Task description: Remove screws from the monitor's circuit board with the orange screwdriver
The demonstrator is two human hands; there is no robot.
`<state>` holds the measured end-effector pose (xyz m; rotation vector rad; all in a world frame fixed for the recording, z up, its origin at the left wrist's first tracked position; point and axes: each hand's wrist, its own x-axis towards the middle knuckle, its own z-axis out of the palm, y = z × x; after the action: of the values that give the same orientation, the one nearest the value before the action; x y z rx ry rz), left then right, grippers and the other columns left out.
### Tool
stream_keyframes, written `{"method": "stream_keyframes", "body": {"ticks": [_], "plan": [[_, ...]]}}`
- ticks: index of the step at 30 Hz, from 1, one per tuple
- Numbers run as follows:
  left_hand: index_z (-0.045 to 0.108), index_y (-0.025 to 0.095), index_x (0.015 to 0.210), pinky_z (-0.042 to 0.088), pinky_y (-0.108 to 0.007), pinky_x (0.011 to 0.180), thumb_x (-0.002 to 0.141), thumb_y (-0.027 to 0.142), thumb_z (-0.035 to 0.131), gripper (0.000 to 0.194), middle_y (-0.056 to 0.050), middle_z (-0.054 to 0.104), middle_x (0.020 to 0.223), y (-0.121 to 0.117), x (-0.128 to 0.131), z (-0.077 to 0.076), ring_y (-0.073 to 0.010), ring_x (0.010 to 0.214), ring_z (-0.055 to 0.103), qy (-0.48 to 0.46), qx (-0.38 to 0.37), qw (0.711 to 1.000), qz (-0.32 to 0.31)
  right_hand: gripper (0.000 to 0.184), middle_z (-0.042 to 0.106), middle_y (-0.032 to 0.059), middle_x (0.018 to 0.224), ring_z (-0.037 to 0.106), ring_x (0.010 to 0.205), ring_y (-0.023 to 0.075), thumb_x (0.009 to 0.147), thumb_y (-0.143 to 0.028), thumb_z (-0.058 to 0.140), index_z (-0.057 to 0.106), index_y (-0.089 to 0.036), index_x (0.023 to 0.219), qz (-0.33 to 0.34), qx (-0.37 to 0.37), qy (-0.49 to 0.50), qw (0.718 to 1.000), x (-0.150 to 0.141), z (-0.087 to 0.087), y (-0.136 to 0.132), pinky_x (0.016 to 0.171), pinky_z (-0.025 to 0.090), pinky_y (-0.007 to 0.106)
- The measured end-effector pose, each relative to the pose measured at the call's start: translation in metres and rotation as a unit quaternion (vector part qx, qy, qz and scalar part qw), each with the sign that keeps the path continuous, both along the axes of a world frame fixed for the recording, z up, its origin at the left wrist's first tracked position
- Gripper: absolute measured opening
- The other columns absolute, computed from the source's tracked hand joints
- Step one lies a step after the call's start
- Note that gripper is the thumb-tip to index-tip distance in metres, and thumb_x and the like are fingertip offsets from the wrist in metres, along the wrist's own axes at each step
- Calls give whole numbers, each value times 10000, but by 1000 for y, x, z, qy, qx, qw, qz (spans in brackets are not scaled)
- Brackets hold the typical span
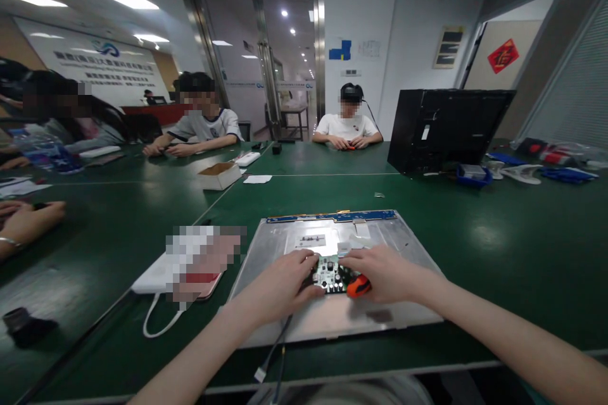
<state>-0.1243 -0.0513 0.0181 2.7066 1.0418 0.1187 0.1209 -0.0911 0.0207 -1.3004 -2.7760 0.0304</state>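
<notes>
A small green circuit board (330, 275) rests over the middle of a silver metal display panel (304, 323). At the board's left edge, my left hand (289, 278) grips it between thumb and fingers. My right hand (382, 272) is closed round a tool with an orange-and-black handle (358, 286), its working end hidden; its fingertips reach the board's right top corner. A blue strip board (332, 218) runs along the panel's far edge. Dark cables with a white connector (259, 374) hang from near the board over the panel's front edge.
Left of the panel lie a white device (154, 272) with a looped white cable and a pink phone (209, 288). A small open box (219, 176) stands farther back. A black monitor casing (441, 126) stands at back right. Other people sit around the green table (498, 278).
</notes>
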Motion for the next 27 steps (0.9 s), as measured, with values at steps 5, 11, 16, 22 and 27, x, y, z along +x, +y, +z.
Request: {"method": "stream_keyframes", "body": {"ticks": [5,11,16,22,27], "plan": [[631,173,1214,485,-370,894,883,423,622,415,-137,659,1207,7,3,18,-305,1064,635,28,5,998,-48,377,750,103,995,680,721,225,815,-326,683,637,-178,1159,22,30,-72,997,1,-5,-4,590,399,276],[679,176,915,446,-315,735,1005,354,373,366,-88,715,900,21,8,26,-238,828,650,-7,-24,1000,-10,384,748,96,1111,705,835,223,820,-209,669,655,-205,1204,-71,89,22,993,18,-1,15,664,432,268],[628,180,774,403,-295,641,1003,372,327,424,-64,695,779,35,14,22,-215,722,629,-71,-33,995,56,222,778,59,937,705,798,208,919,-288,621,722,-218,1104,-135,67,166,975,23,1,38,723,462,278],[592,187,712,416,-284,605,971,378,342,407,-65,682,751,43,23,22,-222,730,632,-102,-42,987,114,243,756,58,829,654,686,183,947,-374,595,736,-175,949,-188,28,248,950,16,-4,49,642,444,259],[613,180,730,443,-284,602,961,407,366,407,-53,680,747,46,18,27,-206,697,624,-112,-77,986,97,210,756,53,848,667,709,183,947,-351,591,712,-186,995,-167,35,262,950,17,-4,45,662,457,262]]}}
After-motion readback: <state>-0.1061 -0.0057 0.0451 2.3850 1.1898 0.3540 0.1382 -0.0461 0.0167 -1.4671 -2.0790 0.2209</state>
